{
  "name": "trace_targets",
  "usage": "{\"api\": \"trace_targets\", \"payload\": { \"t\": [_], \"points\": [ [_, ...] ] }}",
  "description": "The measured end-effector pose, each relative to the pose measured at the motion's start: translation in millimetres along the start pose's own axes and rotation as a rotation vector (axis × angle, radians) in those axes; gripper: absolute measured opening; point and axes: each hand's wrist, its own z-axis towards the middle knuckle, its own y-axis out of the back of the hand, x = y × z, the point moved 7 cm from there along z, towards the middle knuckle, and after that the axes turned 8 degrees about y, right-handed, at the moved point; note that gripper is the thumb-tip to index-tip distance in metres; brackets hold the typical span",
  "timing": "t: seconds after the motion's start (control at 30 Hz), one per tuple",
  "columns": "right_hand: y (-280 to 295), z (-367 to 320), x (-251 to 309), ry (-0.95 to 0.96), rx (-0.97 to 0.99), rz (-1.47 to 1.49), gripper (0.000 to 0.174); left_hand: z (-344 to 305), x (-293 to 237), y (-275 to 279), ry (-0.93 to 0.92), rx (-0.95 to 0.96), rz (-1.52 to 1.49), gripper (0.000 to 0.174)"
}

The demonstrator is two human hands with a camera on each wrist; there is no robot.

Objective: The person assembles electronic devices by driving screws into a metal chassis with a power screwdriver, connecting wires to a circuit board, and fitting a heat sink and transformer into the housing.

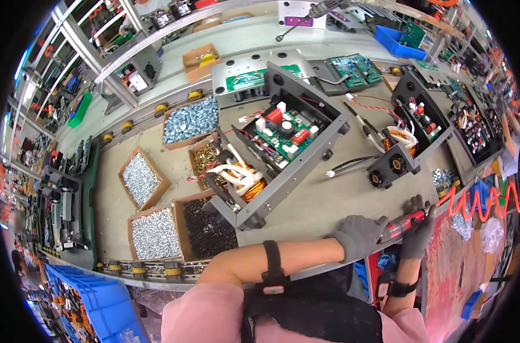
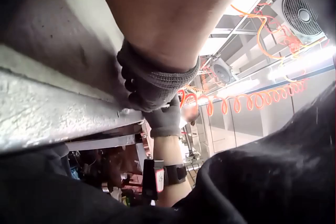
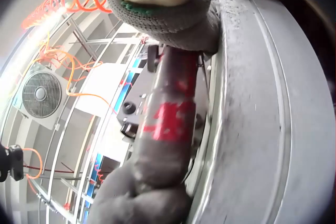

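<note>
Both hands wear grey gloves and hold a worn red-and-grey air screwdriver (image 1: 404, 226) level at the bench's front edge. My left hand (image 1: 358, 237) has its fingers round one end, with the thumb along the body. Toward the other end, my right hand (image 1: 418, 235) grips the tool from the near side. In the right wrist view the screwdriver's barrel (image 3: 167, 113) spans the gap between the gloves, its red paint patchy. The tool's tip is hidden. Left of the hands stands an open grey metal chassis (image 1: 288, 177) holding a green circuit board (image 1: 283, 137) and copper coils.
A second chassis (image 1: 426, 120) stands farther right. Boxes of silver screws (image 1: 154, 234), black screws (image 1: 206, 228) and bluish screws (image 1: 191, 123) sit on the left. An orange coiled hose (image 1: 477, 208) hangs close to the right hand. A blue crate (image 1: 100, 303) is at lower left.
</note>
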Motion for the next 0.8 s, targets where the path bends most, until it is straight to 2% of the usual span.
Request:
{"api": "trace_targets", "payload": {
  "t": [0.03,0.07,0.1,0.13,0.17,0.23,0.27,0.3,0.37,0.4,0.43,0.5,0.53,0.57,0.63,0.67,0.73,0.8],
  "points": [
    [-9,-17,-3,-0.082,-0.082,0.015,0.053,-5,-4,8,-0.024,-0.068,-0.004,0.055],
    [-13,-30,-15,-0.171,0.009,0.075,0.061,-9,-6,14,-0.05,-0.134,-0.008,0.056],
    [-23,-45,-22,-0.254,0.077,0.084,0.06,-9,-10,15,-0.095,-0.248,0.049,0.054],
    [-30,-60,-28,-0.335,0.144,0.092,0.059,-8,-11,9,-0.092,-0.25,0.05,0.054],
    [-33,-70,-41,-0.468,0.166,0.243,0.051,-11,-16,11,-0.112,-0.26,0.07,0.05],
    [-28,-74,-37,-0.409,0.147,0.175,0.05,-19,-19,16,-0.123,-0.276,0.087,0.048],
    [-32,-76,-31,-0.347,0.125,0.109,0.048,-29,-26,22,-0.222,-0.287,0.136,0.044],
    [-29,-75,-36,-0.383,0.075,0.167,0.048,-44,-33,36,-0.318,-0.299,0.185,0.04],
    [-42,-81,-26,-0.346,0.08,0.181,0.047,-76,-25,78,-0.232,-0.393,0.309,0.034],
    [-47,-84,-20,-0.304,0.065,0.197,0.047,-95,-10,109,-0.138,-0.668,0.364,0.033],
    [-29,-73,-21,-0.251,0.221,0.231,0.048,-118,5,135,-0.04,-0.937,0.418,0.032],
    [-72,-82,8,-0.099,0.233,0.169,0.05,-129,56,160,0.381,-0.788,0.453,0.031],
    [-84,-83,16,-0.049,0.244,0.171,0.049,-140,74,168,0.476,-0.86,0.459,0.027],
    [-93,-80,19,-0.052,0.248,0.17,0.049,-141,77,165,0.46,-0.868,0.446,0.025],
    [-123,-82,33,0.031,0.484,0.219,0.049,-143,79,164,0.439,-0.875,0.431,0.022],
    [-131,-83,37,0.029,0.483,0.213,0.049,-144,78,163,0.414,-0.847,0.422,0.02],
    [-163,-94,49,0.069,0.695,0.294,0.051,-148,79,161,0.4,-0.822,0.413,0.017],
    [-177,-96,53,0.034,0.705,0.333,0.056,-158,77,148,0.303,-0.749,0.291,0.016]
  ]
}}
